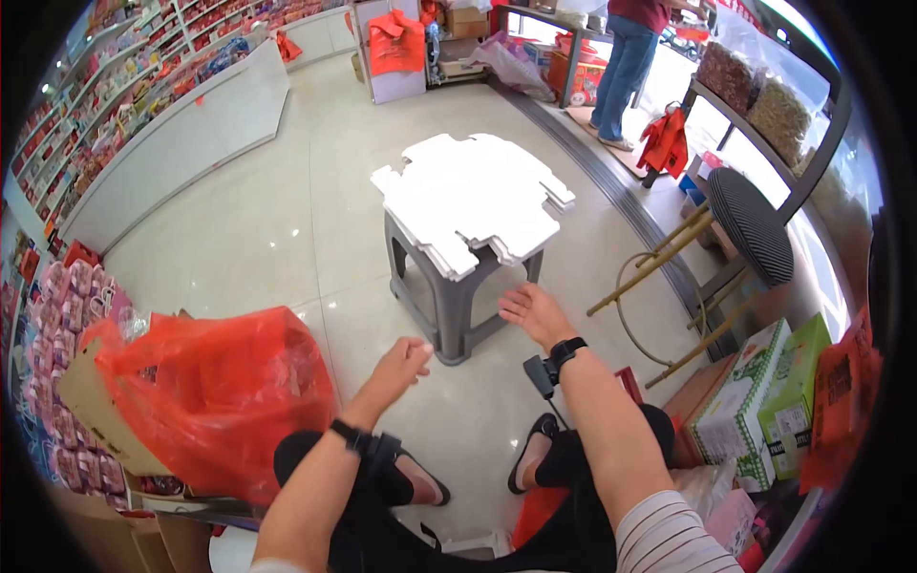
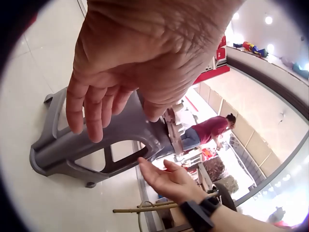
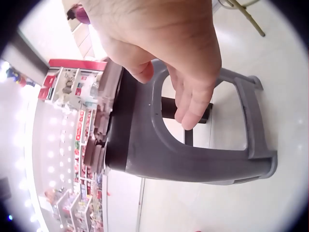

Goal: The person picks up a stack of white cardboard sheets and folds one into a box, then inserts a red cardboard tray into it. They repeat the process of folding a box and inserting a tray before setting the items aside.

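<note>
A grey plastic stool (image 1: 457,310) stands on the tiled floor in front of me. On its top lies a stack of flat white pieces (image 1: 473,196) with notched edges, overhanging the seat. My left hand (image 1: 394,375) is in the air at the near left of the stool, fingers loosely bent and holding nothing. To the right, nearer the stool's edge, my right hand (image 1: 535,313) hovers with relaxed fingers and nothing in it. The right wrist view shows the stool's side opening behind the fingers (image 3: 195,104). In the left wrist view, the stool (image 2: 87,145) stands beyond the left hand (image 2: 140,58).
A large red plastic bag (image 1: 220,401) sits at the left beside packed goods (image 1: 76,325). On the right are a tall round-seated stool (image 1: 750,229) and green-and-white boxes (image 1: 755,406). A person (image 1: 626,67) stands at the doorway. White counters (image 1: 191,143) line the far left.
</note>
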Action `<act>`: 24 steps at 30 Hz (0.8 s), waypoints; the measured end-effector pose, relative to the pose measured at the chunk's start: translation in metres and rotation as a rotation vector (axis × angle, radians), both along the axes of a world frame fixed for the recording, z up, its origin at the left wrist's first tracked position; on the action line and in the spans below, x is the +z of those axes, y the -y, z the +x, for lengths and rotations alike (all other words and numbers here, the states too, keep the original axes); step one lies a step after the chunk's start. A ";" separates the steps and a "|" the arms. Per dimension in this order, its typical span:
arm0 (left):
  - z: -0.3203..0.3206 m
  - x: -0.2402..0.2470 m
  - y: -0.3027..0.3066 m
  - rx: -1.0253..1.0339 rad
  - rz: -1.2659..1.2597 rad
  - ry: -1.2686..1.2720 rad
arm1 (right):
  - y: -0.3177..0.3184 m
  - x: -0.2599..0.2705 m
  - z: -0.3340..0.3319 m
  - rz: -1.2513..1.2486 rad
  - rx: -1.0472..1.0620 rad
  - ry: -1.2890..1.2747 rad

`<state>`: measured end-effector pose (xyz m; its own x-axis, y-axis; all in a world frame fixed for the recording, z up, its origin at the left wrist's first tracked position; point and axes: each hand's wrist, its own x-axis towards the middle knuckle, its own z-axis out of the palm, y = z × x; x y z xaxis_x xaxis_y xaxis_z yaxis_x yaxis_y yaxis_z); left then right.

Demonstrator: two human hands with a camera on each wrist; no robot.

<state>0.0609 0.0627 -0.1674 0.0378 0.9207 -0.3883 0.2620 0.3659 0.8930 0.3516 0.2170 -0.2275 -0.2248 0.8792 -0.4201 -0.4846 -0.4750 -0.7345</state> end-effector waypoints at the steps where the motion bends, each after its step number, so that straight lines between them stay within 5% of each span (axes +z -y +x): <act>1: 0.001 0.010 0.007 0.022 0.026 0.037 | -0.018 -0.015 -0.011 -0.033 -0.031 -0.037; 8: -0.012 0.061 0.056 0.192 0.072 0.188 | -0.071 -0.024 -0.066 -0.046 -0.134 -0.367; 12: -0.023 0.067 0.079 0.250 0.062 0.171 | -0.057 -0.028 -0.075 -0.059 -0.165 -0.301; 24: -0.019 0.035 0.124 0.452 0.168 0.133 | 0.166 -0.042 -0.096 -0.065 0.000 -0.454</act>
<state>0.0422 -0.0617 -0.1328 -0.3403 0.9058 -0.2524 -0.0100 0.2649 0.9642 0.2554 0.0513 -0.2691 -0.3986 0.8544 -0.3333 -0.7507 -0.5128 -0.4166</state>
